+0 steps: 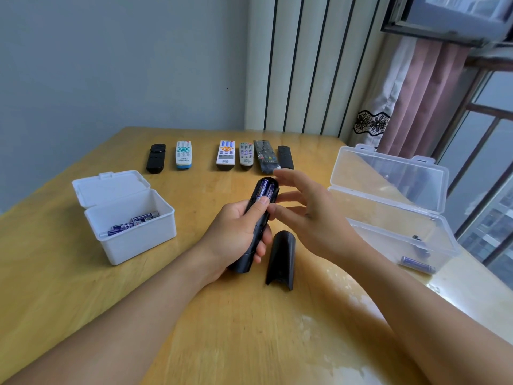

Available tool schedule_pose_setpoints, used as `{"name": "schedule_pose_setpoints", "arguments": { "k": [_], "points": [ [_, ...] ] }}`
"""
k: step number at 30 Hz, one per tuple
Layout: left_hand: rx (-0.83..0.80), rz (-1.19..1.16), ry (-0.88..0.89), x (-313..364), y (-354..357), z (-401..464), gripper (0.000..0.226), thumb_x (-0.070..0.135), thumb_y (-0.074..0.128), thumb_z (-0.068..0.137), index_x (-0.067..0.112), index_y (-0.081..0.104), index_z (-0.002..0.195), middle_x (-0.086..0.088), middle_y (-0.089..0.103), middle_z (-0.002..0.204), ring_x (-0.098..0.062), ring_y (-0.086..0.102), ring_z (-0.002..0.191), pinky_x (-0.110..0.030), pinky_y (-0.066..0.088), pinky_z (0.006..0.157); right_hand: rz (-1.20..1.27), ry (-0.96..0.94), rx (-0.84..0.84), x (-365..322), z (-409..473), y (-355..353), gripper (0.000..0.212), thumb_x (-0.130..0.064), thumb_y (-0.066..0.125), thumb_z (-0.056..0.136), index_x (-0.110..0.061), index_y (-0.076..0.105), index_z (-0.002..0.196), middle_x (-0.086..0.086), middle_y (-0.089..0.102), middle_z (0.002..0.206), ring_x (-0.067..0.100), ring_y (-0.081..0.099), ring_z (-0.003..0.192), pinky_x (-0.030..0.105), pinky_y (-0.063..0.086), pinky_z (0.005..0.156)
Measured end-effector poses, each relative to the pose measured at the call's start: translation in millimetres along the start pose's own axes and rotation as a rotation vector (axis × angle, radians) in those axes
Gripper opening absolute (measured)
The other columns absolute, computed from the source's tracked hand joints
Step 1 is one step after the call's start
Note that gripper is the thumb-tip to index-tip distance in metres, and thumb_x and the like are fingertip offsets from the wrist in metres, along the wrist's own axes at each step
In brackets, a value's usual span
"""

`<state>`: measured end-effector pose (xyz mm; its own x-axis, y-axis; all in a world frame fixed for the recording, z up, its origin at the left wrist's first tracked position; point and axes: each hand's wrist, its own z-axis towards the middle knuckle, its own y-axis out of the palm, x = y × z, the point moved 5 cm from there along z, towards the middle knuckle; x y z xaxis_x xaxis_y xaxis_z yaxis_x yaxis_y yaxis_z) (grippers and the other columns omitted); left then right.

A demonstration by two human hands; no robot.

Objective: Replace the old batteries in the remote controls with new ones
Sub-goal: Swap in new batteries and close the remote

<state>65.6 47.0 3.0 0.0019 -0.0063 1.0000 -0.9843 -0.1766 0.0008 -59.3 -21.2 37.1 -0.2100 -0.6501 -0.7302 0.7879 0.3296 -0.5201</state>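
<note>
Left hand [236, 234] grips remote [258, 220], seemingly loaded

Two bare forearms entered from bottom edge of head view, both over wooden table [69, 273]. No sleeves visible up to frame edge. Left hand [238, 232] and right hand [308, 215] were bare: no gloves, rings, watch or bands seen. Fingernails were short, unpainted. Right fingers were slightly motion-blurred.

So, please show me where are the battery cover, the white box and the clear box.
battery cover [281, 259]: head view, middle of its curved black back.
white box [138, 243]: head view, front wall.
clear box [388, 232]: head view, bare front wall.
</note>
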Motion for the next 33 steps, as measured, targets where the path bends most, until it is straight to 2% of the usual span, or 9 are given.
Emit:
{"name": "schedule_pose_setpoints", "arguments": {
  "k": [9,11,14,16,19,22,26,30,33],
  "points": [
    [0.002,0.049,0.015,2.8,0.2,-1.7,0.034,0.043,0.047,0.103,0.012,0.059,0.108,-0.006,0.058,0.065,-0.016,0.053,0.050,-0.027,0.046,0.044,0.050,-0.002,-0.027,4.9,0.7,0.1,0.056,-0.017,0.074,0.090,-0.011,0.054,0.142,-0.004,0.068,0.122,0.006,0.066,0.109,0.032,0.061,0.085],
    [0.006,0.056,0.010,3.1,-0.1,-1.9,0.034,0.043,0.046,0.104,0.011,0.059,0.107,-0.006,0.058,0.064,-0.016,0.053,0.050,-0.028,0.046,0.044,0.019,-0.004,-0.003,4.8,0.6,0.6,0.050,-0.018,0.072,0.091,-0.013,0.057,0.139,-0.006,0.069,0.119,0.006,0.067,0.106,0.032,0.061,0.083],
    [0.008,0.103,0.006,2.5,2.1,-3.0,0.040,0.042,0.045,0.105,0.005,0.060,0.103,-0.005,0.058,0.061,-0.017,0.053,0.048,-0.028,0.046,0.043,0.010,0.031,0.090,5.5,4.0,-3.1,0.025,-0.011,0.064,0.097,-0.016,0.068,0.122,-0.005,0.073,0.106,0.008,0.070,0.095,0.035,0.062,0.080],
    [0.023,0.115,-0.001,2.2,3.3,-3.3,0.040,0.040,0.045,0.105,0.004,0.061,0.101,-0.006,0.059,0.060,-0.017,0.053,0.047,-0.028,0.046,0.043,0.003,0.049,0.106,4.7,6.1,-6.0,0.022,-0.008,0.062,0.098,-0.016,0.069,0.117,-0.005,0.073,0.103,0.009,0.070,0.091,0.036,0.062,0.079],
    [0.094,0.109,-0.013,2.8,-4.4,-0.9,0.037,0.036,0.047,0.105,0.003,0.064,0.099,-0.005,0.063,0.060,-0.017,0.059,0.049,-0.028,0.050,0.045,-0.060,0.089,0.062,-2.7,2.2,-9.1,0.031,-0.010,0.060,0.099,-0.015,0.063,0.129,-0.005,0.070,0.109,0.008,0.071,0.084,0.032,0.063,0.073],
    [0.146,0.099,-0.021,1.8,-13.1,1.8,0.035,0.033,0.048,0.104,0.002,0.065,0.100,-0.005,0.065,0.062,-0.015,0.061,0.052,-0.028,0.052,0.047,-0.404,0.116,-0.115,-11.3,-4.8,-6.9,0.043,-0.036,0.065,0.096,-0.021,0.058,0.136,-0.010,0.067,0.116,0.005,0.064,0.087,0.024,0.053,0.074],
    [0.151,0.056,-0.026,1.2,-12.9,1.6,0.032,0.033,0.048,0.105,0.006,0.065,0.105,-0.005,0.063,0.062,-0.017,0.056,0.050,-0.029,0.050,0.046,-0.612,0.247,-0.476,-4.7,-15.8,3.8,0.096,-0.069,0.075,0.072,-0.024,0.043,0.150,-0.006,0.053,0.143,0.012,0.054,0.119,0.024,0.043,0.090],
    [0.126,0.021,-0.054,0.0,-13.4,2.0,0.037,0.039,0.042,0.106,0.009,0.064,0.105,-0.007,0.062,0.063,-0.018,0.054,0.049,-0.030,0.048,0.046,-0.644,0.239,-0.601,-8.6,-21.1,4.1,0.103,-0.070,0.080,0.063,-0.028,0.042,0.149,-0.009,0.058,0.135,0.007,0.055,0.104,0.024,0.046,0.086],
    [0.118,0.051,-0.045,0.6,-13.5,1.9,0.037,0.039,0.042,0.106,0.009,0.064,0.104,-0.006,0.062,0.062,-0.017,0.054,0.049,-0.030,0.048,0.047,-0.643,0.223,-0.632,-11.7,-22.8,0.7,0.108,-0.073,0.082,0.057,-0.032,0.042,0.148,-0.011,0.056,0.134,0.008,0.057,0.108,0.029,0.051,0.091]
  ]
}}
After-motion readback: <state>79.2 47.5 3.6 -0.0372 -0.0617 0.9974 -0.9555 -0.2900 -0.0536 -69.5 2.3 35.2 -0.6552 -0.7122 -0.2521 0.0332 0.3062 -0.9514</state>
